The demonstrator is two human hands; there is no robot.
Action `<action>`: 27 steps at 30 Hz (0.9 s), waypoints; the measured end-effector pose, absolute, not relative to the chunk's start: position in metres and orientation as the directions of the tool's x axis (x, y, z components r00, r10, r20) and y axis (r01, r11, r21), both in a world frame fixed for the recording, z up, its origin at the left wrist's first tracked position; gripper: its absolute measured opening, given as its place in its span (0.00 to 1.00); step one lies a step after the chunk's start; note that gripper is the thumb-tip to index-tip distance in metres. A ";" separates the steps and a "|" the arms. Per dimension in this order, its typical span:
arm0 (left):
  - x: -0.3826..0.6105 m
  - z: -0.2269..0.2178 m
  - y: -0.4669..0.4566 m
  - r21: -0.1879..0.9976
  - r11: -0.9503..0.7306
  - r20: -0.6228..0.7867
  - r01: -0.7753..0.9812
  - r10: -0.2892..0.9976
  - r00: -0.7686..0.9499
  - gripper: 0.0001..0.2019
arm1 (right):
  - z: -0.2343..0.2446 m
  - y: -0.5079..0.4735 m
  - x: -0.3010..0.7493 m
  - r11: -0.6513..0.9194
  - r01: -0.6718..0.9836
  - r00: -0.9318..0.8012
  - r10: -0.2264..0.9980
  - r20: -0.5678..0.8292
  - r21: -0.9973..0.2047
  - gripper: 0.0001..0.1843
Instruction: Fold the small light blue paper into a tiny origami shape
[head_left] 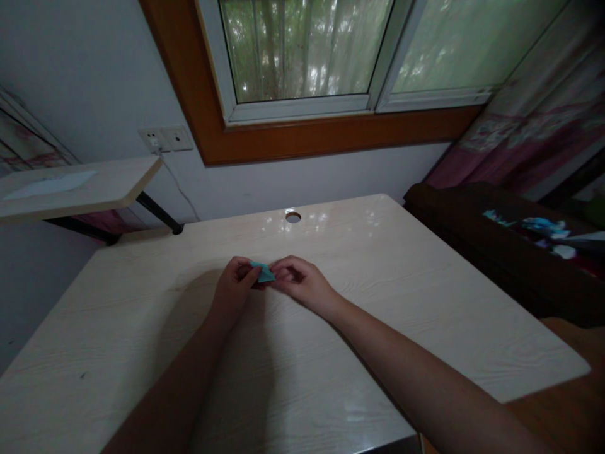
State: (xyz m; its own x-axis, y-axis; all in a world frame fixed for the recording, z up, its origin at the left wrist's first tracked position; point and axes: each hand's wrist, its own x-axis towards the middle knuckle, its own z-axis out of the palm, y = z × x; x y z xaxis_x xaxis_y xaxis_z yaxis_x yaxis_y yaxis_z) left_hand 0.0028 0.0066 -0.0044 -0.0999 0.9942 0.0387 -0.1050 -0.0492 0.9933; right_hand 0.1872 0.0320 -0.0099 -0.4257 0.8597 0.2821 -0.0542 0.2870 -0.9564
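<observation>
A small folded piece of light blue paper [263, 272] sits between my two hands just above the pale wooden table [401, 296]. My left hand [236, 284] is curled round its left end, fingers pinched on it. My right hand [300, 282] pinches its right end with thumb and fingertips. Most of the paper is hidden by my fingers.
A cable hole [293, 217] lies near the table's far edge. A small side shelf [80, 186] juts out at the left, below a wall socket [165, 139]. A dark piece of furniture [510, 252] stands to the right, with a window [331, 57] behind.
</observation>
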 end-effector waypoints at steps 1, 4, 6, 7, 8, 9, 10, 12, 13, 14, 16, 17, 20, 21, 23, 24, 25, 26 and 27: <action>0.003 -0.005 0.006 0.993 -0.061 0.052 -0.097 0.994 -0.093 0.15 | -0.009 0.032 0.188 0.348 -0.029 -0.430 0.842 0.326 -0.937 0.11; 0.005 -0.004 0.005 0.990 -0.105 0.096 -0.096 0.991 -0.090 0.23 | -0.006 0.032 0.190 0.466 0.012 -0.427 0.802 0.417 -0.885 0.08; 0.005 -0.004 0.003 0.990 -0.117 0.113 -0.073 0.992 -0.063 0.22 | -0.006 0.033 0.191 0.497 0.028 -0.412 0.796 0.443 -0.867 0.07; 0.005 -0.004 0.003 0.991 -0.122 0.120 -0.050 0.992 -0.042 0.19 | -0.006 0.034 0.192 0.507 0.035 -0.403 0.796 0.452 -0.861 0.06; 0.005 -0.004 0.002 0.991 -0.129 0.128 -0.027 0.991 -0.025 0.15 | -0.006 0.034 0.193 0.515 0.040 -0.395 0.795 0.460 -0.856 0.05; 0.005 -0.003 0.001 0.990 -0.138 0.138 -0.007 0.990 -0.008 0.13 | -0.005 0.034 0.193 0.521 0.043 -0.388 0.795 0.466 -0.852 0.05; 0.005 -0.003 0.001 0.989 -0.150 0.150 0.003 0.989 0.005 0.11 | -0.005 0.035 0.193 0.524 0.045 -0.383 0.795 0.470 -0.851 0.05; 0.005 -0.002 -0.001 0.985 -0.173 0.173 -0.007 0.985 0.019 0.10 | -0.003 0.034 0.193 0.523 0.047 -0.372 0.800 0.471 -0.851 0.04; 0.005 -0.002 -0.003 0.982 -0.190 0.190 -0.014 0.982 0.019 0.10 | -0.003 0.034 0.193 0.520 0.047 -0.366 0.803 0.470 -0.853 0.04; 0.006 -0.001 -0.004 0.980 -0.196 0.196 -0.015 0.980 0.031 0.11 | -0.002 0.034 0.193 0.517 0.045 -0.359 0.807 0.469 -0.855 0.04; 0.007 0.000 -0.006 0.975 -0.217 0.219 -0.047 0.975 0.039 0.11 | 0.000 0.034 0.193 0.511 0.040 -0.352 0.811 0.467 -0.858 0.04; 0.007 0.001 -0.006 0.971 -0.229 0.233 -0.070 0.971 0.048 0.12 | 0.001 0.033 0.193 0.511 0.036 -0.349 0.812 0.468 -0.859 0.04; 0.008 0.001 -0.008 0.962 -0.252 0.261 -0.106 0.962 0.083 0.16 | 0.002 0.033 0.193 0.509 0.030 -0.341 0.814 0.470 -0.860 0.03; 0.008 0.000 -0.008 0.964 -0.252 0.261 -0.089 0.961 0.096 0.17 | 0.003 0.033 0.194 0.509 0.031 -0.340 0.815 0.469 -0.861 0.03; 0.007 -0.001 -0.007 0.969 -0.247 0.248 -0.023 0.962 0.112 0.15 | 0.004 0.032 0.194 0.512 0.036 -0.346 0.812 0.470 -0.858 0.04; 0.007 -0.002 -0.007 0.971 -0.240 0.238 0.008 0.965 0.112 0.14 | 0.004 0.032 0.194 0.517 0.040 -0.349 0.809 0.473 -0.855 0.04; 0.006 -0.002 -0.007 0.972 -0.234 0.230 0.031 0.968 0.101 0.13 | 0.004 0.032 0.194 0.522 0.045 -0.350 0.807 0.476 -0.852 0.04; 0.006 -0.003 -0.006 0.973 -0.226 0.222 0.046 0.971 0.082 0.12 | 0.005 0.032 0.195 0.526 0.050 -0.349 0.806 0.478 -0.849 0.04; 0.006 -0.003 -0.006 0.975 -0.217 0.213 0.056 0.975 0.064 0.12 | 0.005 0.032 0.195 0.528 0.053 -0.347 0.806 0.480 -0.848 0.04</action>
